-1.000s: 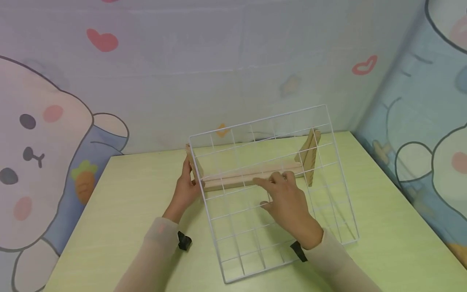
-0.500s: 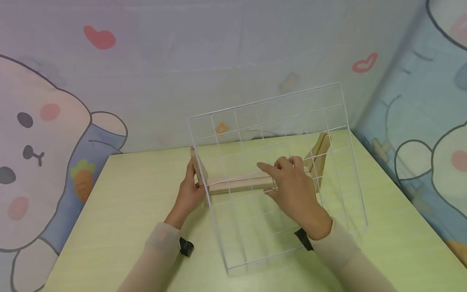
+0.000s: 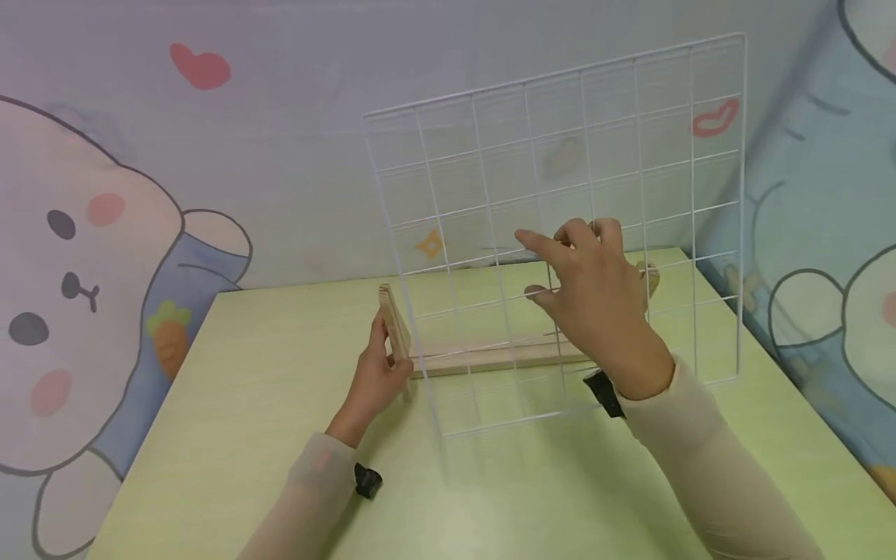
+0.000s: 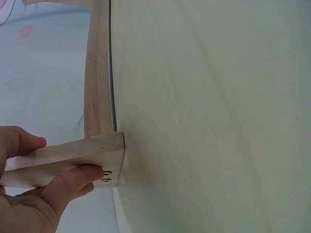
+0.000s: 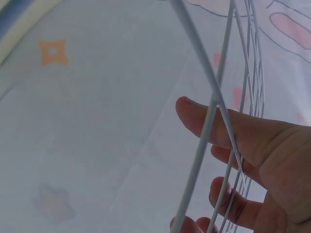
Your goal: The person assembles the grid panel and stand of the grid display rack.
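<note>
While the left hand [image 3: 374,381] grips the left end of the wooden stand [image 3: 500,361], the right hand [image 3: 598,303], fingers curled, holds the white wire grid [image 3: 489,205] in front of that stand.

Soft light — pale glare, faint shadows on the table [image 3: 203,404].

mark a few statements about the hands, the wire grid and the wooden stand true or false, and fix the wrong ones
1. The left hand grips an end board of the wooden stand. True.
2. The right hand holds the wire grid. True.
3. The wire grid lies flat on the table. False: it is held up on a slant.
4. Screw heads show in the end board. True.
5. The wire grid is black. False: it is white.
</note>
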A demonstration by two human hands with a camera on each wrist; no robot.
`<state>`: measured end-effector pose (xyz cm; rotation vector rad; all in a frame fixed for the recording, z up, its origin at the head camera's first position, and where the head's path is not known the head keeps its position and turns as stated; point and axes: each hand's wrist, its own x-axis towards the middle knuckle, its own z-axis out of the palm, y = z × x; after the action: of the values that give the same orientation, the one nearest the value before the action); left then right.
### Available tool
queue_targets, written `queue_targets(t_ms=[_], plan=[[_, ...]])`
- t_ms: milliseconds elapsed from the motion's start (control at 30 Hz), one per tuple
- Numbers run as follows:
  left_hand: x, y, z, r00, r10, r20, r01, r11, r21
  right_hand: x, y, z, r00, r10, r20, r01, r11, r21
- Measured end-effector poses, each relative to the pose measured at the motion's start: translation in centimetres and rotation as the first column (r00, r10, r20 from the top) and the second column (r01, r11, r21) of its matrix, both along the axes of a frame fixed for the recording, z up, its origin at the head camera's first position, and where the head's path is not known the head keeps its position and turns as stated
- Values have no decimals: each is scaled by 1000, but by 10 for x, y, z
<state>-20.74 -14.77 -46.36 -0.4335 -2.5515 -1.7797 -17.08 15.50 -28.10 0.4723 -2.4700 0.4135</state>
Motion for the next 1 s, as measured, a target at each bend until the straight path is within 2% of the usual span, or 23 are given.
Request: queue_targets(t_ms=[200,500,800,1000], plan=[[2,3,-1,1000,-7,-12,8,1000,18,-6,-8,24,997,28,-67,-29,999,-18],[5,10,-2,998,-19,-52,21,999,36,-16,-14,53,998,11,-62,-14,999,-39],[7,11,-2,1000,12,-8,-12,999,30,-33,-24,70,998,-5,-57,2,998,-59],[7,12,-3,999,6,-54,-5,1000,12,-44,-30,73,997,-28,-68,23,998,-63]])
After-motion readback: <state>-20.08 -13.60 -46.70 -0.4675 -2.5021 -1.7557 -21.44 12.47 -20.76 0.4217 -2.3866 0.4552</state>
